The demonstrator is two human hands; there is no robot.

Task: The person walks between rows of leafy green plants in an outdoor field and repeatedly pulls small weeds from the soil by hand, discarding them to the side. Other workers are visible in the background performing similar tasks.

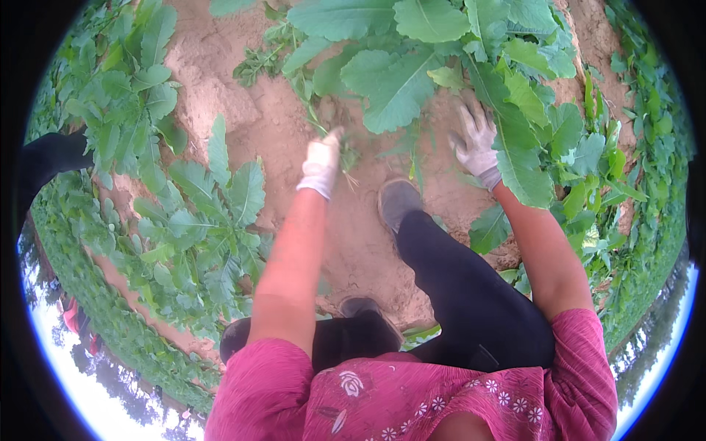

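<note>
My left hand (321,160), in a pale glove, is closed on a green weed (348,156). Some thin stalks stick out beside the fist, slightly smeared by motion. My right hand (478,143), gloved the same way, has its fingers spread over the soil, partly under a long leaf. Large lobed leaves of a crop plant (401,81) spread above and between both hands. A small tuft of narrow grass-like leaves (416,158) stands in the soil between them.
Bare reddish soil (353,242) runs between rows of leafy plants. More crop plants (209,213) grow at the left, and others (588,162) at the right. My shoe (399,200) rests on the soil between my hands. A dark-clad limb (55,158) shows at the far left.
</note>
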